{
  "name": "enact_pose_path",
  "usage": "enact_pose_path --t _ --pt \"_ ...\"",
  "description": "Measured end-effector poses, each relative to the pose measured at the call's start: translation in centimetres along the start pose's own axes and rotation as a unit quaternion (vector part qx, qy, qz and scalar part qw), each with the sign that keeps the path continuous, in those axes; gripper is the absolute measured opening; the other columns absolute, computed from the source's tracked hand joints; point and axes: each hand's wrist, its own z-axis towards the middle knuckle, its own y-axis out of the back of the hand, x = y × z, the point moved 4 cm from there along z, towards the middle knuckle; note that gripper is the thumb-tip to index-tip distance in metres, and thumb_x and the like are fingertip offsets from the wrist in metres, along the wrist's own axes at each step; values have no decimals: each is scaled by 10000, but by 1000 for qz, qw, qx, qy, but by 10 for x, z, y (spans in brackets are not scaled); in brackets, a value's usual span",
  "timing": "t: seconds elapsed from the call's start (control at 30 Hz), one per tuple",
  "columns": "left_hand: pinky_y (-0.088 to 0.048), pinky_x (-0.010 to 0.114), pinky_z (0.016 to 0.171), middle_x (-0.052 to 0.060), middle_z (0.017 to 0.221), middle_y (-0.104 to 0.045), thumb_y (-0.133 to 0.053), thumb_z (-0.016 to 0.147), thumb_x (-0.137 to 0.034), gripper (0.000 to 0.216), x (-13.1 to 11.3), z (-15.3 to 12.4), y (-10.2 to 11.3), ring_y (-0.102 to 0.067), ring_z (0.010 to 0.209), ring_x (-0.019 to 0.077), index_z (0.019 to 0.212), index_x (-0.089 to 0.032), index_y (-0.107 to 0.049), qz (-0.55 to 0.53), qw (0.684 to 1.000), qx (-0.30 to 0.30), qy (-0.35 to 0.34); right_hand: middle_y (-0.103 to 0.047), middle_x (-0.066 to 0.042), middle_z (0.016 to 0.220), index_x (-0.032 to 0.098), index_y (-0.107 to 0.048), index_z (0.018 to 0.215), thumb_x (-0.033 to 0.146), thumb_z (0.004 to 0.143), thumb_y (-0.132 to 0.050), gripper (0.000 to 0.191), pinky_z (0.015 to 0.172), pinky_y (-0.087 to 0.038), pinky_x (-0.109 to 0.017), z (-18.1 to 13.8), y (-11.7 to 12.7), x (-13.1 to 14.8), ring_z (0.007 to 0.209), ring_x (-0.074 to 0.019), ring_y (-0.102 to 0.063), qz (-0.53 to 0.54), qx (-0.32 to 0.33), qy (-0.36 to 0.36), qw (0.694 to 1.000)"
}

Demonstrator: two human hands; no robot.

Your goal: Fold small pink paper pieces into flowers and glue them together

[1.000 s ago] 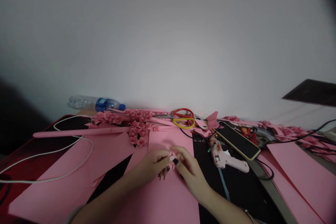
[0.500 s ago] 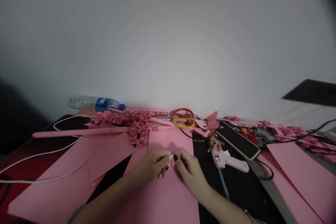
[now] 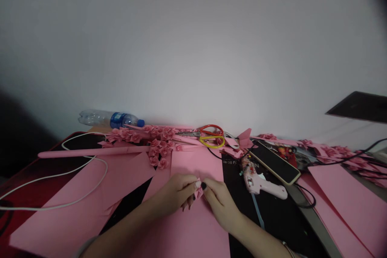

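Note:
A small folded pink paper flower (image 3: pixel 198 193) is pinched between my two hands, above a large sheet of pink paper (image 3: pixel 193 234). My left hand (image 3: pixel 177 193) grips it from the left, thumb on top and fingers curled under. On the other side my right hand (image 3: pixel 220 201) closes thumb and index finger on its edge. My fingers cover much of the flower. Beyond the hands lies a cluster of finished-looking pink paper flowers (image 3: pixel 160 148). Scissors (image 3: pixel 211 141) with one red and one yellow handle rest near the wall.
A pale glue gun (image 3: pixel 266 186) and a phone (image 3: pixel 275 162) lie to the right. At left are a rolled pink paper tube (image 3: pixel 90 152), a white cable (image 3: pixel 75 200) and a plastic bottle (image 3: pixel 99 118). More pink sheets (image 3: pixel 347 205) spread at far right.
Both hands have dipped slightly toward me with the paper flower between them. The fingertips have shifted on it, and the right thumb and index finger are closer together. Everything else stays put.

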Motion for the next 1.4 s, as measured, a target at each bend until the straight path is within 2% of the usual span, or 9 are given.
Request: enact_pose_path --t 0.13,0.27,0.4,0.6,0.77,0.97,1.2,1.4 --pt "-362 190 378 -41 507 -515 -442 890 -590 441 -1 1 0 -458 381 84 699 -194 -472 -54 998 17 37 -516 11 634 223 -427 705 203 949 -337 261 587 -373 -269 -2 0 -4 591 -153 -489 -12 -19 -12 1000" --pt "-369 185 356 -30 507 -547 -474 854 -635 474 0 1 0 -482 360 86 685 -193 -472 -76 995 27 66 -445 34 613 226 -397 693 205 948 -344 261 559 -332 -269 -3 0 -7 564 -143 -429 -32 -33 -20 999" --pt "-387 185 353 -36 490 -536 -479 867 -599 447 2 2 -1 -475 349 86 683 -192 -477 -61 997 15 45 -367 51 608 234 -349 684 259 972 -357 288 538 -296 -265 -4 3 -10 560 -137 -376 -54 -69 -40 995" --pt "-395 185 367 -42 501 -517 -467 882 -481 349 -3 -1 2 -456 367 83 682 -195 -473 -8 999 -25 26 -357 61 623 232 -368 717 318 993 -364 289 528 -291 -251 -6 7 -16 555 -128 -349 -63 -130 -71 987" --pt "-382 180 379 -49 519 -495 -447 895 -350 265 -3 -2 4 -470 396 88 679 -196 -464 56 997 -42 -11 -302 64 583 237 -329 649 276 951 -400 313 504 -248 -251 -6 6 -14 522 -123 -319 -89 -118 -58 987" --pt "-354 180 395 -54 526 -493 -434 886 -276 240 -1 -1 6 -456 401 84 656 -206 -431 90 993 -77 -21 -339 55 580 227 -366 646 269 939 -421 301 507 -256 -246 -4 6 -12 525 -120 -336 -85 -115 -67 987" --pt "-391 187 418 -46 572 -501 -408 883 -226 196 -1 -3 2 -487 435 95 692 -206 -448 94 994 -37 -35 -319 59 568 226 -328 621 241 934 -419 326 506 -247 -245 -2 2 -10 523 -115 -323 -87 -76 -42 992" --pt "-387 185 424 -39 596 -509 -420 893 -217 192 6 -2 2 -505 454 97 705 -201 -459 108 993 -32 -42 -298 62 559 226 -338 625 263 949 -415 335 484 -234 -244 -3 0 -12 510 -114 -299 -42 -56 -36 997"
